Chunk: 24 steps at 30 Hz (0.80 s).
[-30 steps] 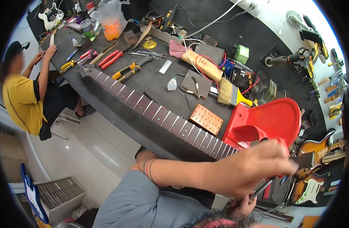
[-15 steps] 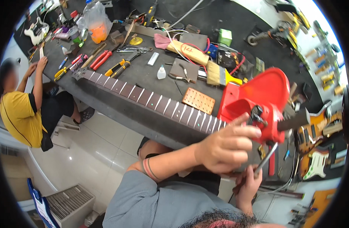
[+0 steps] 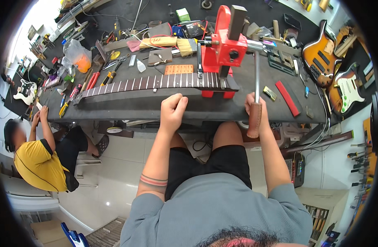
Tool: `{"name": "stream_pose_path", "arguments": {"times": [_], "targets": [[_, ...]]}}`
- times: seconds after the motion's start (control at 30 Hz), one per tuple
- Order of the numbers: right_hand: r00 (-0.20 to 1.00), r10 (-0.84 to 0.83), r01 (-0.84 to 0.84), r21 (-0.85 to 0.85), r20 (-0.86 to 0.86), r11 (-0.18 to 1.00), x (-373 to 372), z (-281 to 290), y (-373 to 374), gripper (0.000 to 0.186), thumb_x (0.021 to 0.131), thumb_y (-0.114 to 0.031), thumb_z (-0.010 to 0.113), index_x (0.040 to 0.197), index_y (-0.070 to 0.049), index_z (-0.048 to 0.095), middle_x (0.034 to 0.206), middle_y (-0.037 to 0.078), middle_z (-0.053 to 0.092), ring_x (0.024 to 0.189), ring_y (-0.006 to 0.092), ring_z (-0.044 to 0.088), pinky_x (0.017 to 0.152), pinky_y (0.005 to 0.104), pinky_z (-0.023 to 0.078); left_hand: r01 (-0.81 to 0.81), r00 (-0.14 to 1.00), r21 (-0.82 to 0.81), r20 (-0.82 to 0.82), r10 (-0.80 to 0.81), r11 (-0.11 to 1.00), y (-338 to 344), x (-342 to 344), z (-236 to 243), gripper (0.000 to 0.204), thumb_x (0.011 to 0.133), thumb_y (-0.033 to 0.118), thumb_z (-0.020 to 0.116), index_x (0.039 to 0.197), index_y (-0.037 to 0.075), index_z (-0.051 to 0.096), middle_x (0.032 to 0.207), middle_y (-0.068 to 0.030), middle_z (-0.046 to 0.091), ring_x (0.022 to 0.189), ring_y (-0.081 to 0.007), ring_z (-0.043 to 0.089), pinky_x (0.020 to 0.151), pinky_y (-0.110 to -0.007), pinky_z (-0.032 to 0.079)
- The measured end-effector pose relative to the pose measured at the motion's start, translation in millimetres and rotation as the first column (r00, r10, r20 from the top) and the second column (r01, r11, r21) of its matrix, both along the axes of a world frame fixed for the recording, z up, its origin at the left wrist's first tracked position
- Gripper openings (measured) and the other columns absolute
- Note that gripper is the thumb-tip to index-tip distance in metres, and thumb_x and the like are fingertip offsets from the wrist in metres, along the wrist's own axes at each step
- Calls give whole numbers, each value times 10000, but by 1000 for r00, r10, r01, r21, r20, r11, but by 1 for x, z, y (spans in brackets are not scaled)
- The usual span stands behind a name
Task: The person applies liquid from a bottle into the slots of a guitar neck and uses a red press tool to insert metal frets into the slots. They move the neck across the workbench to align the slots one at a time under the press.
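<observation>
A red arbor press (image 3: 229, 51) stands on the bench, with a guitar neck (image 3: 149, 83) lying lengthwise from its base toward the left. The ram of the press comes down over the neck's wide right end; I cannot tell whether it touches the wood. White fret lines cross the dark fretboard. My right hand (image 3: 264, 110) is wrapped around the brown wooden handle (image 3: 254, 123) of the press's steel lever (image 3: 257, 74), which points down toward me. My left hand (image 3: 172, 110) is a loose fist before the neck, thumb on top; what it holds, if anything, is hidden.
Behind the neck lie an orange perforated block (image 3: 179, 69), a small white bottle (image 3: 140, 66), a brush (image 3: 184, 47) and pliers (image 3: 110, 77). A red bar (image 3: 287, 99) lies right of the lever. Guitar bodies (image 3: 324, 53) stand at the right. A person in yellow (image 3: 42, 164) sits at the left.
My left hand has moved left, away from the press, and its extended fingers have curled in. My right hand stays on the lever handle. The whole view has shifted, showing more of the bench's right side.
</observation>
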State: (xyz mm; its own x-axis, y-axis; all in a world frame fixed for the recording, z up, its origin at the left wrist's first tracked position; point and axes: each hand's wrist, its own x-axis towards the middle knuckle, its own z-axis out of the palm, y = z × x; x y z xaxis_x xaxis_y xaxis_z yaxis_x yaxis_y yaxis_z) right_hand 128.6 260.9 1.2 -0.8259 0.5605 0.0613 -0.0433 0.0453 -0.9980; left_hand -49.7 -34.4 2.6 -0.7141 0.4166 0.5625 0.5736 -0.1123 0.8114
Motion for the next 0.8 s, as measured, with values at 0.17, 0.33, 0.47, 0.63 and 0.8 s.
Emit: {"name": "stream_pose_path", "arguments": {"times": [0.17,0.33,0.47,0.63,0.8], "targets": [[1000,1,4,181,-31,983,-2,-14,4,286,1118,-321,720,952,-100,649,813,-79,551,724,35,486,629,254,386,146,956,-81,267,-120,986,2,-13,-20,476,1089,169,745,738,50,445,699,76,386,693,-54,340,588,-327,298],[994,64,-46,197,-83,979,1,-17,-4,215,1122,-218,691,948,-101,639,788,-88,541,712,15,477,607,245,373,63,975,-64,216,-48,996,-4,3,-22,459,1087,157,741,743,37,460,701,60,394,696,-62,354,599,-327,316],[993,49,-35,139,-103,990,1,-12,-2,244,1127,-235,692,936,-95,633,780,-91,543,713,18,480,616,246,382,-187,980,-69,-80,181,980,-39,45,-45,388,1009,68,733,755,10,445,679,-83,409,622,-194,391,591,-380,343],[998,-67,51,481,16,875,-6,-21,-11,305,1088,-203,730,868,-23,621,731,18,560,697,92,520,649,311,433,-423,796,-306,324,511,853,-140,48,-199,405,1057,181,738,755,22,519,690,-42,546,645,-165,469,609,-374,398],[990,-54,143,855,-134,499,-11,-14,-36,247,988,-62,776,819,-12,603,715,150,635,595,309,582,577,418,438,205,195,-601,799,569,773,-198,61,-378,673,1146,681,393,1412,121,655,1245,-77,719,993,-252,667,885,-491,549]]}}
